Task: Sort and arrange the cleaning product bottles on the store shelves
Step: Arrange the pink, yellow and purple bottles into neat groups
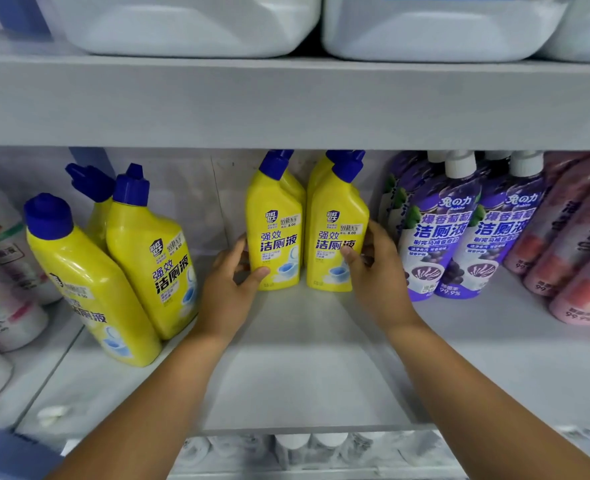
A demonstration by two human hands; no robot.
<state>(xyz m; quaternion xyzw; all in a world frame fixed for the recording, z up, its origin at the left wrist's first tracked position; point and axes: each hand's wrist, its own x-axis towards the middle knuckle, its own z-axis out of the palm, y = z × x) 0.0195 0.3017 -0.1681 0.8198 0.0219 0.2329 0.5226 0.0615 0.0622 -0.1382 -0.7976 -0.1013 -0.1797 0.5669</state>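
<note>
I see left hand (233, 278) curled round left yellow plastic bottle with blue cap (274, 233), right hand (373, 261) round its twin (336, 237); both upright mid-shelf (304, 358), side by side. I judge them rigid, liquid-heavy, slick; best grip low on flat body, not neck.

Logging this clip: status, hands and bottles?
Left hand grips left yellow bottle. Right hand grips right yellow bottle. Purple bottles close alongside.
</note>
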